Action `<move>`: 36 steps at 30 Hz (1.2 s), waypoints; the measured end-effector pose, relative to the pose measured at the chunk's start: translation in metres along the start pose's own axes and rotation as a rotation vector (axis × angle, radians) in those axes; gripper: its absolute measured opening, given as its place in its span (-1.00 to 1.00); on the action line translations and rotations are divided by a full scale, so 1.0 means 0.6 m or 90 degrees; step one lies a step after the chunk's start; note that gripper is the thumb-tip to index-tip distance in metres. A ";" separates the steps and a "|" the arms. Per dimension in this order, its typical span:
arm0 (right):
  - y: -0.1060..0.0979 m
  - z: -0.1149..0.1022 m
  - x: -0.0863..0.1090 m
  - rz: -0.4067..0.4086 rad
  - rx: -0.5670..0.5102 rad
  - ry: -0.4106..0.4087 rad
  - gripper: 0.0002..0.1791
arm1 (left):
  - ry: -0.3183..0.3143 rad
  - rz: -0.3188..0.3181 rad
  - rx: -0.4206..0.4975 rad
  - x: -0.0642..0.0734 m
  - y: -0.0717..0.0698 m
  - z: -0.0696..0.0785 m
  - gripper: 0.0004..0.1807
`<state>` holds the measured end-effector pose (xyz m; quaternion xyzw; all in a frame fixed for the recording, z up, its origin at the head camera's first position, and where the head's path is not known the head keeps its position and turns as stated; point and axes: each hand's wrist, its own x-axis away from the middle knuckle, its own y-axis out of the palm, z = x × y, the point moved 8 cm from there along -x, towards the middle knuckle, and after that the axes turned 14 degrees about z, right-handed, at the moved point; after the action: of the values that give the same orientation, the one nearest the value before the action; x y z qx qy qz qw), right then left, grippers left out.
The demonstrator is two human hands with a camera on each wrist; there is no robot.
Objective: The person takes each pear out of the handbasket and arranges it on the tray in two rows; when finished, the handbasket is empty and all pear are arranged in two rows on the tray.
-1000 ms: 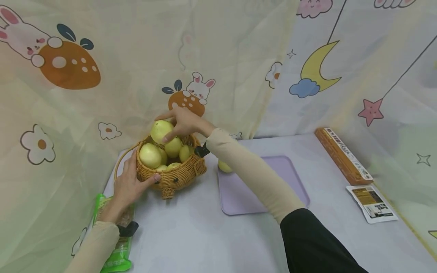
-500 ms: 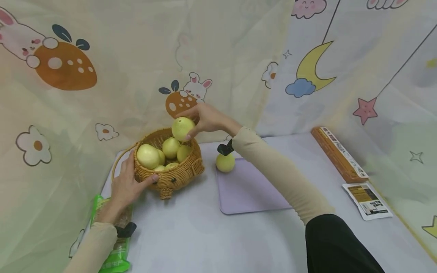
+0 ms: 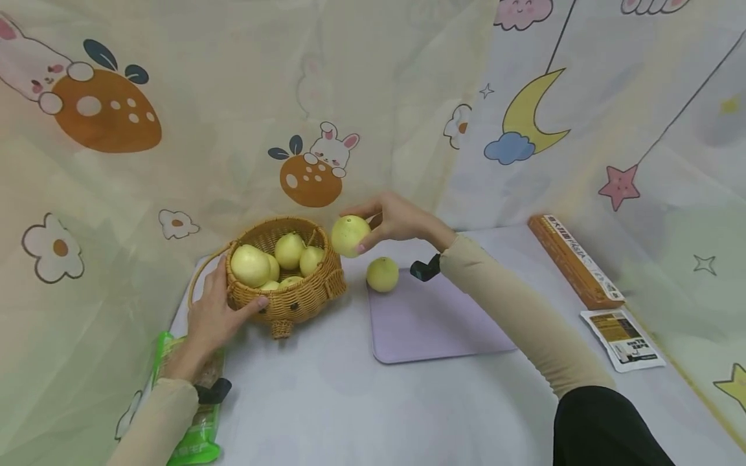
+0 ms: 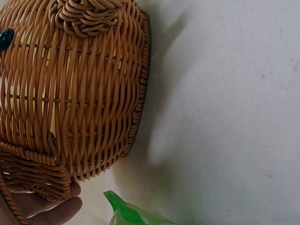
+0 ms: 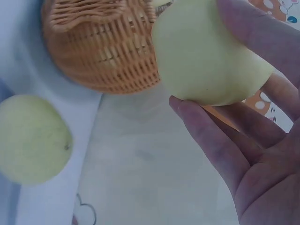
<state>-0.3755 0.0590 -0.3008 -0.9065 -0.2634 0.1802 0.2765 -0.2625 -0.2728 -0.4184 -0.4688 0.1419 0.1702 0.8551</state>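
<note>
My right hand (image 3: 402, 217) holds a yellow-green pear (image 3: 348, 234) in the air, just right of the wicker basket (image 3: 309, 294). In the right wrist view, thumb and fingers (image 5: 211, 136) grip that pear (image 5: 206, 56) from opposite sides. My left hand (image 3: 215, 320) grips the basket's left side, thumb on its front. The left wrist view shows fingertips (image 4: 58, 213) beside the woven ear of the basket (image 4: 93, 93). Several pears (image 3: 250, 265) lie inside the basket. Another pear (image 3: 383, 274) sits at the far left corner of the purple tray (image 3: 431, 330).
A green bag (image 3: 201, 440) lies under the left forearm at the table's left edge. On the right are a long brown box (image 3: 574, 262) and a small flat pouch (image 3: 623, 340). A patterned curtain (image 3: 396, 97) hangs behind the white table (image 3: 350, 408).
My right hand has lifted the pear out of the basket and carried it rightward, towards the pear on the tray. The left hand stays on the basket. The head view has shifted slightly.
</note>
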 end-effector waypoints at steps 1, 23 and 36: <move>-0.002 0.004 0.005 -0.003 -0.003 -0.001 -0.16 | -0.001 -0.001 0.001 0.000 0.000 0.000 0.37; -0.066 0.103 0.113 0.038 0.038 0.089 -0.14 | 0.006 0.010 0.008 -0.002 -0.003 0.002 0.37; -0.076 0.179 0.148 0.062 0.057 0.128 -0.13 | 0.010 0.010 0.006 -0.004 -0.001 0.000 0.38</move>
<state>-0.3730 0.1861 -0.3737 -0.9185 -0.1820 0.1133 0.3323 -0.2644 -0.2737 -0.4171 -0.4647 0.1531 0.1727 0.8549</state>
